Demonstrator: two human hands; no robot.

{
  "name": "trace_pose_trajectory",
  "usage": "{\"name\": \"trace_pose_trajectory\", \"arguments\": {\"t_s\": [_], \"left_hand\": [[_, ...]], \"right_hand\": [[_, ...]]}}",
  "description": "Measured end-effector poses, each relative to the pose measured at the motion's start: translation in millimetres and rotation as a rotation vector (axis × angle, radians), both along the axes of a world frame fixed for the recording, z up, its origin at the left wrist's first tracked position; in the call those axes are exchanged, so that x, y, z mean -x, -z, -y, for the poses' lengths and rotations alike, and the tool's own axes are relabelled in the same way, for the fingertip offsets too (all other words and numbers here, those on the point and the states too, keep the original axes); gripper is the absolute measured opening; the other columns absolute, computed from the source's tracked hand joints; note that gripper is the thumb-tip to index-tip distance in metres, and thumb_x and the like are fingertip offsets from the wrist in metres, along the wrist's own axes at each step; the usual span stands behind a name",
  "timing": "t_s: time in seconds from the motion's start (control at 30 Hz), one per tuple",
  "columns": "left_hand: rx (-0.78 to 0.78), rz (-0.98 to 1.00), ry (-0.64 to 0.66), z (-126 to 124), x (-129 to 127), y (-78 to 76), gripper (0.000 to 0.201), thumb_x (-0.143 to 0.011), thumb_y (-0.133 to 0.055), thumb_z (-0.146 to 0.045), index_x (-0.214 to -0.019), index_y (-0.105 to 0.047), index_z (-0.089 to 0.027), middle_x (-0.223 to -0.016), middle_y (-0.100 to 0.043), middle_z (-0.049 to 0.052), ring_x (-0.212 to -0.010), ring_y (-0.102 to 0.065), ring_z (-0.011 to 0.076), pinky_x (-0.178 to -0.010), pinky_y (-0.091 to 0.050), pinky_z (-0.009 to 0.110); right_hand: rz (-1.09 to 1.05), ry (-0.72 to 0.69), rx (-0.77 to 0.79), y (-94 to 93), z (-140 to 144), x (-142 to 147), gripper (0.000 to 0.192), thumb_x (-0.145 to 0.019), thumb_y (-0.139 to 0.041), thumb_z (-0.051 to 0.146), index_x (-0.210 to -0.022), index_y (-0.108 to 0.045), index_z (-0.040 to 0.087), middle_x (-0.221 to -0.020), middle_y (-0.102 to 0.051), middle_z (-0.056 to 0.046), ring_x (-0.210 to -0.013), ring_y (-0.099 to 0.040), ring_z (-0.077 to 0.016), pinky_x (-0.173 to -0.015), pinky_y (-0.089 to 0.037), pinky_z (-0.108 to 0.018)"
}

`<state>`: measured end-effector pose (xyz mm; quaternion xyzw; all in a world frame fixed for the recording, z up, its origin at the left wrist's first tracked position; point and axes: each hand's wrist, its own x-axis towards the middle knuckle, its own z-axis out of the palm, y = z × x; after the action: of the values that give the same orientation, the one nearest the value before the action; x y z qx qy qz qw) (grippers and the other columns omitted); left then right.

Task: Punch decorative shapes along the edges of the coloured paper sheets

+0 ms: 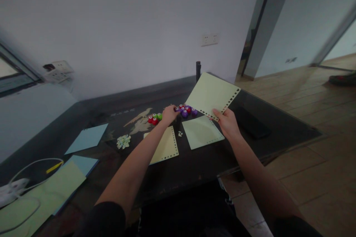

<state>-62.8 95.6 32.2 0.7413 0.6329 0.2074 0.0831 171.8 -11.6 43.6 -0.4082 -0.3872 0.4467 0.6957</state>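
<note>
My right hand [227,121] pinches a pale yellow-green paper sheet [213,92] by its lower edge, holding it tilted above the table. Small shaped holes run along that edge. Out in front, my left hand [169,114] has its fingers closed at a small purple craft punch [177,110]; the fingers partly hide it. Just right of it stands a cluster of purple and red craft punches [185,112] with white, eye-like tops. Left of the wrist are red and green punches [154,119]. Two punched sheets lie below, a yellow one [167,144] and a pale green one [202,133].
Small paper cut-outs form a pile [123,141] on the dark table [191,170], with a few more bits [180,133] between the sheets. Blue sheets [87,139], a yellow pen-like item [54,167] and a white cable lie left. A dark flat object [251,123] lies right.
</note>
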Motion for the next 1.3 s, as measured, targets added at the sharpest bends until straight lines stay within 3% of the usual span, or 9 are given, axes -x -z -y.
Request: {"name": "trace_pose_trajectory", "arguments": {"t_s": [0.4, 0.57, 0.67, 0.73, 0.8, 0.87, 1.07, 1.17, 1.3], "left_hand": [[0.103, 0.010, -0.088, -22, -10, 6.3, 0.023, -0.072, -0.065, -0.025, -0.094, -0.069, -0.016, -0.097, -0.070, 0.015, -0.092, -0.064, 0.0254, -0.075, -0.045, 0.031], [0.046, 0.037, -0.112, -21, -6, 1.7, 0.034, -0.074, -0.062, -0.022, -0.108, -0.063, -0.018, -0.111, -0.066, 0.013, -0.102, -0.060, 0.0245, -0.083, -0.043, 0.034], [-0.101, 0.138, -0.113, -7, -3, -11.4, 0.035, -0.072, -0.064, -0.020, -0.107, -0.063, -0.019, -0.115, -0.062, 0.013, -0.105, -0.057, 0.0258, -0.090, -0.040, 0.038], [-0.152, 0.332, -0.021, 10, -2, -21.3, 0.026, -0.076, -0.062, -0.021, -0.101, -0.065, -0.018, -0.108, -0.064, 0.010, -0.097, -0.059, 0.0225, -0.087, -0.042, 0.035], [-0.048, 0.628, 0.123, 32, 0, -28.0, 0.021, -0.084, -0.054, -0.031, -0.091, -0.067, -0.017, -0.094, -0.067, 0.007, -0.084, -0.060, 0.0183, -0.079, -0.045, 0.030], [0.091, 0.833, 0.223, 56, 4, -29.4, 0.037, -0.087, -0.045, -0.047, -0.084, -0.067, -0.017, -0.083, -0.067, 0.006, -0.074, -0.059, 0.0166, -0.072, -0.045, 0.028], [0.094, 0.792, 0.203, 98, 20, -15.4, 0.016, -0.076, -0.061, -0.030, -0.069, -0.063, -0.015, -0.061, -0.061, 0.001, -0.060, -0.056, 0.0139, -0.064, -0.043, 0.027], [0.103, 0.811, 0.154, 101, 18, -11.6, 0.007, -0.075, -0.060, -0.022, -0.076, -0.059, -0.016, -0.057, -0.059, -0.001, -0.056, -0.056, 0.0134, -0.061, -0.043, 0.026], [0.101, 0.864, 0.094, 107, 5, -11.4, 0.022, -0.073, -0.063, -0.019, -0.089, -0.048, -0.019, -0.058, -0.060, -0.005, -0.054, -0.058, 0.0129, -0.058, -0.042, 0.025]], "right_hand": [[-0.014, 0.011, -0.009, 0.6, 1, 1, 0.034, -0.058, -0.076, 0.034, -0.085, -0.065, 0.016, -0.082, -0.070, -0.004, -0.064, -0.063, -0.0170, -0.055, -0.055, -0.031], [-0.018, -0.002, -0.003, 2.5, 2, 1, 0.035, -0.058, -0.076, 0.035, -0.086, -0.065, 0.016, -0.084, -0.071, -0.005, -0.066, -0.065, -0.0179, -0.054, -0.055, -0.030], [0.001, -0.026, 0.007, 4.6, 3, 1, 0.036, -0.057, -0.077, 0.035, -0.086, -0.066, 0.016, -0.084, -0.071, -0.005, -0.066, -0.064, -0.0177, -0.053, -0.055, -0.030], [0.035, -0.064, 0.016, 6.5, 3, 2, 0.034, -0.057, -0.077, 0.035, -0.083, -0.067, 0.016, -0.080, -0.071, -0.004, -0.062, -0.063, -0.0168, -0.050, -0.054, -0.029], [0.087, -0.120, 0.036, 8.5, 3, 4, 0.032, -0.057, -0.078, 0.034, -0.081, -0.067, 0.016, -0.076, -0.070, -0.003, -0.058, -0.062, -0.0159, -0.047, -0.054, -0.028], [0.136, -0.185, 0.069, 10.2, 4, 7, 0.031, -0.057, -0.078, 0.034, -0.082, -0.068, 0.017, -0.075, -0.070, -0.003, -0.057, -0.062, -0.0162, -0.047, -0.054, -0.029], [0.261, -0.334, 0.131, 12.6, 8, 15, 0.035, -0.058, -0.078, 0.034, -0.087, -0.069, 0.017, -0.082, -0.073, -0.006, -0.066, -0.066, -0.0199, -0.056, -0.056, -0.033], [0.307, -0.284, 0.110, 14.1, 6, 13, 0.036, -0.059, -0.077, 0.037, -0.088, -0.069, 0.016, -0.082, -0.073, -0.007, -0.068, -0.067, -0.0205, -0.062, -0.055, -0.035], [0.358, -0.168, 0.104, 17.8, 0, 3, 0.038, -0.060, -0.074, 0.039, -0.089, -0.066, 0.016, -0.077, -0.073, -0.007, -0.065, -0.067, -0.0208, -0.060, -0.053, -0.034]]}}
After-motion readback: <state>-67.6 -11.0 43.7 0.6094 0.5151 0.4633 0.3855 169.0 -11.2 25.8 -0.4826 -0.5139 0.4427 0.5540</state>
